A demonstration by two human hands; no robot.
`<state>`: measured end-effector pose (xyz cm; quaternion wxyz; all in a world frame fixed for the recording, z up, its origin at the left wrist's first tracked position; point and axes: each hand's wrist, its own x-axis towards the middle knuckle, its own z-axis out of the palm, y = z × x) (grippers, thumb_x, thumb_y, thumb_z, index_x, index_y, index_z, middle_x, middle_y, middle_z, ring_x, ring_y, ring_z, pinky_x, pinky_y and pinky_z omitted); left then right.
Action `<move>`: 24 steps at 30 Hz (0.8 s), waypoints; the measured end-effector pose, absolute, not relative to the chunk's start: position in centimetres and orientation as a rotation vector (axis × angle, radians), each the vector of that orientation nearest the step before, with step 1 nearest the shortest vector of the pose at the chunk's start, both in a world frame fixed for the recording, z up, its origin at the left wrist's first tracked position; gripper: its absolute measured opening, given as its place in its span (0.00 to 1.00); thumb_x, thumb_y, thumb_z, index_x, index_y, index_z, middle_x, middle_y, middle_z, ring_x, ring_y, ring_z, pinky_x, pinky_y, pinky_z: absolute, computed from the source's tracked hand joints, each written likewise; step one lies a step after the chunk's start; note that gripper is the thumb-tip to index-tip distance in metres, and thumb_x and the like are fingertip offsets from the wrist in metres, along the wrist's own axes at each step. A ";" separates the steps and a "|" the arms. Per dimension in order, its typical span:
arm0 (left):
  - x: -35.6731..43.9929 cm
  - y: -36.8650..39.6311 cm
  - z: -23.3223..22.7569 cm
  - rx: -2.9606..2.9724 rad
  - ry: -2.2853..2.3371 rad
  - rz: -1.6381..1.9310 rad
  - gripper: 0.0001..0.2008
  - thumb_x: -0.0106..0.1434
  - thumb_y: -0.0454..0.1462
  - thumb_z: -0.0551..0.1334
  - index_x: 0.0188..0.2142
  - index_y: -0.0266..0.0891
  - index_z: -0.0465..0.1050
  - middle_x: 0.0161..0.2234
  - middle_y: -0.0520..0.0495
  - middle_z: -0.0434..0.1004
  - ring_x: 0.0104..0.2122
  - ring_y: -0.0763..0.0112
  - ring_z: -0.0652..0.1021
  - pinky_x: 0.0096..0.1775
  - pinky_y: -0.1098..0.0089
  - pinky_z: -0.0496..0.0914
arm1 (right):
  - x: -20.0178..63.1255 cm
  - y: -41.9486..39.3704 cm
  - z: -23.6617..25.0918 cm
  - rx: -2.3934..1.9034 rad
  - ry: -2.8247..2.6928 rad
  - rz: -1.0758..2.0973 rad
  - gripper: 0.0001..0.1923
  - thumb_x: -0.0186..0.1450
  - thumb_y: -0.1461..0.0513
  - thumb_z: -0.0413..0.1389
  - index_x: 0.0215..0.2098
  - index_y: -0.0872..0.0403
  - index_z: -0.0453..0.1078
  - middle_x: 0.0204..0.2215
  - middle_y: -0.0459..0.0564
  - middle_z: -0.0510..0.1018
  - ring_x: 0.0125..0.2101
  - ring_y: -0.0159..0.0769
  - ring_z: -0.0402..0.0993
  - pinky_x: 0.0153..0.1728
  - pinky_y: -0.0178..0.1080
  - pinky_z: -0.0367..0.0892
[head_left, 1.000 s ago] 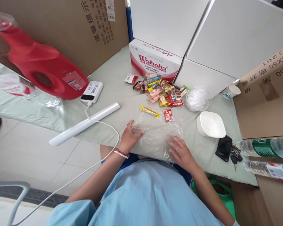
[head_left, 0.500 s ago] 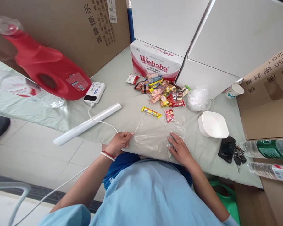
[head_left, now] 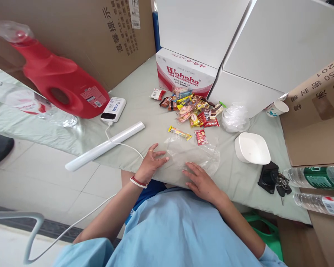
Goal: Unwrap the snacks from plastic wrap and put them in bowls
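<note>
A clear plastic bag [head_left: 202, 158] lies flat on the cloth-covered table in front of me. My left hand [head_left: 153, 162] is at the bag's left edge, thumb and fingers apart, holding nothing. Close to the bag's lower edge, my right hand [head_left: 199, 180] has its fingers spread, palm down; whether it presses on the film I cannot tell. Just beyond, a yellow wrapped candy bar [head_left: 180, 132] and a small red snack packet [head_left: 201, 137] rest at the bag's far edge. Behind them is a heap of wrapped snacks [head_left: 196, 109].
A white Wahaha box [head_left: 185, 74] stands behind the heap. To the right are clear plastic cups [head_left: 235, 116], a white bowl [head_left: 252, 148] and keys [head_left: 282, 185]. On the left are a power bank [head_left: 113, 109] with its cable, a white tube [head_left: 105, 145] and a red jug [head_left: 69, 81].
My left hand has let go of the bag's near left corner and moved up and right, fingers opening. My right hand has slid left. The bag's near edge now lies farther from me.
</note>
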<state>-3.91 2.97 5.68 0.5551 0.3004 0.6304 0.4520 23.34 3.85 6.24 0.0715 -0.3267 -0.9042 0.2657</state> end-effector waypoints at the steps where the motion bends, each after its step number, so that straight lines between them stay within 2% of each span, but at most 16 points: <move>1: -3.9 3.0 5.5 0.699 1.473 1.062 0.52 0.51 0.53 0.74 0.68 0.40 0.53 0.48 0.42 0.78 0.32 0.73 0.75 0.36 0.68 0.71 | 23.3 3.6 6.0 -0.989 -2.748 0.817 0.24 0.74 0.60 0.55 0.67 0.50 0.69 0.72 0.57 0.59 0.71 0.50 0.56 0.69 0.59 0.58; 3: -4.1 3.1 5.3 0.725 1.512 1.097 0.48 0.53 0.53 0.73 0.67 0.38 0.57 0.43 0.45 0.79 0.31 0.74 0.73 0.36 0.69 0.70 | 23.5 3.3 5.6 -0.991 -2.775 0.845 0.22 0.73 0.60 0.55 0.65 0.50 0.71 0.71 0.56 0.62 0.71 0.49 0.56 0.70 0.60 0.56; 6: -4.2 3.7 5.2 0.956 1.641 1.182 0.46 0.51 0.48 0.74 0.66 0.41 0.61 0.55 0.41 0.75 0.36 0.71 0.74 0.43 0.64 0.71 | 24.0 3.1 5.6 -0.960 -2.757 0.880 0.22 0.73 0.60 0.56 0.65 0.49 0.71 0.69 0.56 0.65 0.70 0.48 0.58 0.70 0.59 0.56; 8: -4.2 4.2 5.2 1.122 1.599 1.122 0.44 0.50 0.47 0.74 0.65 0.42 0.64 0.56 0.40 0.75 0.42 0.66 0.76 0.47 0.62 0.71 | 24.4 3.1 5.8 -0.949 -2.733 0.901 0.23 0.74 0.60 0.55 0.66 0.50 0.70 0.70 0.56 0.65 0.70 0.47 0.58 0.70 0.59 0.56; 10: -4.3 4.5 5.1 1.141 1.536 1.011 0.37 0.52 0.49 0.72 0.59 0.40 0.68 0.45 0.44 0.80 0.40 0.62 0.78 0.44 0.63 0.71 | 24.8 3.0 6.0 -0.960 -2.703 0.920 0.25 0.74 0.60 0.55 0.69 0.51 0.66 0.71 0.57 0.63 0.70 0.46 0.58 0.70 0.57 0.57; 12: -4.6 4.3 5.0 1.108 1.601 0.929 0.29 0.56 0.50 0.68 0.53 0.40 0.71 0.30 0.51 0.78 0.32 0.62 0.78 0.39 0.64 0.71 | 25.1 2.9 6.1 -0.978 -2.677 0.945 0.28 0.74 0.59 0.54 0.71 0.51 0.62 0.72 0.58 0.60 0.71 0.45 0.57 0.69 0.55 0.60; 14: -5.1 3.8 4.9 1.153 1.817 0.831 0.23 0.61 0.50 0.64 0.51 0.40 0.71 0.25 0.53 0.73 0.27 0.62 0.76 0.36 0.64 0.70 | 25.4 2.7 6.2 -0.981 -2.674 0.975 0.29 0.75 0.58 0.54 0.72 0.51 0.59 0.72 0.58 0.60 0.71 0.45 0.57 0.69 0.54 0.61; 16: -5.3 3.1 5.0 1.295 2.086 0.734 0.24 0.63 0.47 0.62 0.55 0.38 0.70 0.29 0.48 0.76 0.32 0.57 0.78 0.39 0.61 0.71 | 25.5 2.4 6.2 -0.971 -2.692 0.995 0.29 0.74 0.58 0.55 0.72 0.50 0.60 0.72 0.57 0.60 0.71 0.46 0.56 0.69 0.56 0.59; 18: -5.1 2.5 5.2 1.509 2.312 0.709 0.28 0.63 0.43 0.62 0.61 0.36 0.68 0.42 0.38 0.78 0.44 0.49 0.79 0.46 0.54 0.71 | 25.5 2.1 6.1 -0.964 -2.717 0.999 0.29 0.74 0.57 0.56 0.72 0.49 0.61 0.72 0.56 0.59 0.72 0.47 0.55 0.70 0.58 0.57; 20: -4.5 2.0 5.4 1.828 2.346 0.735 0.26 0.65 0.36 0.60 0.63 0.39 0.68 0.54 0.32 0.74 0.57 0.43 0.73 0.55 0.48 0.67 | 25.3 1.9 6.0 -0.973 -2.745 0.994 0.28 0.74 0.56 0.56 0.71 0.49 0.63 0.73 0.56 0.59 0.72 0.48 0.54 0.71 0.59 0.55; 22: -3.7 1.9 5.3 2.195 2.081 0.698 0.22 0.67 0.30 0.55 0.59 0.44 0.73 0.58 0.36 0.73 0.63 0.46 0.69 0.61 0.47 0.63 | 25.0 1.8 5.9 -0.993 -2.777 0.986 0.28 0.73 0.56 0.57 0.70 0.49 0.65 0.73 0.55 0.59 0.72 0.49 0.53 0.71 0.59 0.54; 24: -3.2 2.0 4.7 2.428 1.705 0.583 0.19 0.68 0.28 0.54 0.51 0.45 0.77 0.56 0.40 0.77 0.63 0.53 0.71 0.62 0.50 0.64 | 24.8 1.7 6.0 -1.011 -2.803 0.986 0.27 0.73 0.57 0.57 0.68 0.51 0.67 0.73 0.55 0.58 0.73 0.50 0.53 0.72 0.59 0.53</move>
